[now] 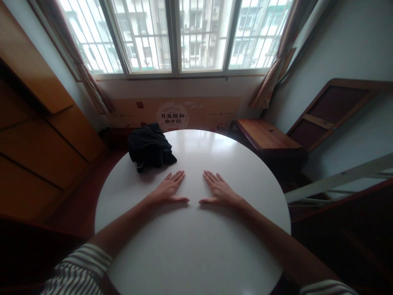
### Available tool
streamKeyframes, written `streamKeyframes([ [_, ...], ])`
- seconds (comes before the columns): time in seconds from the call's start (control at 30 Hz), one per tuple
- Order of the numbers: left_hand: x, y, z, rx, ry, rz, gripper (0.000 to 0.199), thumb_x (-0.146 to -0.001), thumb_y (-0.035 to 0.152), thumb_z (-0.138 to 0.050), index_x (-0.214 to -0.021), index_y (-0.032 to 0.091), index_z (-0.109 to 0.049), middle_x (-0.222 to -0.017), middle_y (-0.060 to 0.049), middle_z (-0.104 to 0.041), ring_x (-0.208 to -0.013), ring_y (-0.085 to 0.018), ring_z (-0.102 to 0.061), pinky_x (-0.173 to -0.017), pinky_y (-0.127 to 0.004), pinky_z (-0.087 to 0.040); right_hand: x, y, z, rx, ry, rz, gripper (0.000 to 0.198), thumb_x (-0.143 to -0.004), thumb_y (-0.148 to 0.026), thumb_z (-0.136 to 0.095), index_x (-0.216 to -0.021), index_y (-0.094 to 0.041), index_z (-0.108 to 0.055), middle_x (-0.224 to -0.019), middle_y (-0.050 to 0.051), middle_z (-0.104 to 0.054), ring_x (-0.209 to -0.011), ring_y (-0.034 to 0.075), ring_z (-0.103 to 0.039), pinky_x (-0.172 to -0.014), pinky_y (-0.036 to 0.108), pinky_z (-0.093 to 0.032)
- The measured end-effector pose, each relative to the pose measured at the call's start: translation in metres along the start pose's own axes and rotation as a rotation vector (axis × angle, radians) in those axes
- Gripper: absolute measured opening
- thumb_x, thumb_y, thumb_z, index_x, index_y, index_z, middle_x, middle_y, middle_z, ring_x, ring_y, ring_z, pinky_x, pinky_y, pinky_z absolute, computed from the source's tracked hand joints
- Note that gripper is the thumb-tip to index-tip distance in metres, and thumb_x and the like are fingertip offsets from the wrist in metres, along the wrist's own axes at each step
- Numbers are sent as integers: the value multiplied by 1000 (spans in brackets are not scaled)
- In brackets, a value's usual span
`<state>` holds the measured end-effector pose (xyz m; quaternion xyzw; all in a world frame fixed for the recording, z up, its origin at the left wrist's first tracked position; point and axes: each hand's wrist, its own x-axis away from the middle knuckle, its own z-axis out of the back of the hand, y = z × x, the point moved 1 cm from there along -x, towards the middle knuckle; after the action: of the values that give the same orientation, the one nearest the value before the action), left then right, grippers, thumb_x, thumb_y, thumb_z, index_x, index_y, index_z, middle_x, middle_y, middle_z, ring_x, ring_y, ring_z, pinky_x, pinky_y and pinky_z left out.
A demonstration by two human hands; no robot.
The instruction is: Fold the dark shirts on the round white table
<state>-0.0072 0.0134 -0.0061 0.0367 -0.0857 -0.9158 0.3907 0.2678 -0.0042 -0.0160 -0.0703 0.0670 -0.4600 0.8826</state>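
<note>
White table (196, 254), black cloth (149, 145), striped sleeves (86, 259).
We see plain, glossy white across the table and solid black on the cloth near its far left edge. At the table's near side, our sleeves carry dark and white stripes. Left of the table we find orange-brown cabinets (39, 155); beyond it, a tan board (132, 112) (dark lettering (170, 121) on a paler disc (172, 112)); to its right, a reddish-brown desktop (267, 133).

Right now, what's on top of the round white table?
On the white table: a black bundle, the left hand and right hand, palms down. Whatever lies under the bundle is covered.
</note>
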Motion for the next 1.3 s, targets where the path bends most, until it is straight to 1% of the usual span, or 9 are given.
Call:
streamKeyframes([
  [0.23, -1, 1, -1, -3, 17, -3, 108, -80, 83, -43, -158, 14, -15, -161, -19, -16, -150, -32, -17, -121, -48, -11, 0, 1, -1, -1, 11, 7, 120, -76, -90, -37, -157, -5, -15, -161, 21, -15, -150, 35, -14, -121, 51, -10],
  [0.5, -1, 4, 3, 9, -8, 17, 108, -80, 83, -42, -157, 11, -18, -162, -19, -16, -150, -32, -16, -121, -48, -11, 0, 1, 0, -3, 14, 7, 120, -75, -89, -40, -157, -5, -15, -161, 21, -16, -149, 35, -16, -121, 51, -11],
  [0.87, -1, 1, -2, 38, 14, 18, 108, -80, 84, -41, -157, 11, -20, -161, -19, -19, -150, -31, -19, -121, -47, -11, 0, 2, -1, -10, 27, 17, 114, -79, -86, -39, -157, -6, -18, -161, 20, -17, -149, 34, -17, -121, 50, -11],
  [1.0, -2, 1, -1, 50, 53, 8, 102, -80, 80, -46, -154, 13, -28, -160, -19, -25, -148, -32, -24, -120, -48, -15, -2, 3, -2, -64, 73, 16, 109, -77, -82, -47, -153, -6, -31, -158, 22, -26, -147, 36, -23, -119, 54, -15],
  [1.03, -2, 1, -1, 68, 96, 1, 94, -82, 76, -50, -151, 14, -35, -157, -18, -32, -146, -32, -29, -119, -47, -20, -2, 3, -1, -103, 108, 24, 101, -78, -79, -51, -149, -8, -40, -155, 22, -34, -145, 37, -29, -118, 55, -19],
  [1.1, -1, 0, -3, 137, 235, 7, 69, -88, 61, -54, -140, 16, -50, -141, -17, -53, -131, -28, -48, -111, -42, -35, -3, 2, 1, -247, 234, 33, 70, -84, -66, -55, -130, -13, -60, -137, 20, -58, -129, 34, -51, -109, 52, -35],
  [1.17, 0, -2, -7, 233, 396, 61, 39, -94, 41, -48, -122, 17, -61, -108, -11, -67, -98, -21, -64, -91, -35, -49, -3, 3, 4, -416, 410, 5, 36, -89, -50, -53, -97, -18, -68, -99, 13, -71, -95, 26, -66, -88, 41, -50],
  [1.23, 2, -5, -12, 285, 497, 119, 25, -95, 28, -41, -100, 19, -64, -77, -3, -63, -67, -15, -59, -70, -28, -50, -3, 3, 7, -515, 540, -44, 24, -89, -40, -53, -75, -21, -59, -71, 5, -63, -65, 18, -58, -67, 33, -49],
  [1.3, 4, -9, -13, 244, 561, 147, 28, -96, 25, -39, -78, 20, -60, -61, 1, -53, -55, -13, -49, -62, -26, -45, -3, 2, 8, -534, 582, -71, 23, -85, -35, -55, -66, -23, -49, -60, 0, -52, -55, 14, -47, -57, 29, -42],
])
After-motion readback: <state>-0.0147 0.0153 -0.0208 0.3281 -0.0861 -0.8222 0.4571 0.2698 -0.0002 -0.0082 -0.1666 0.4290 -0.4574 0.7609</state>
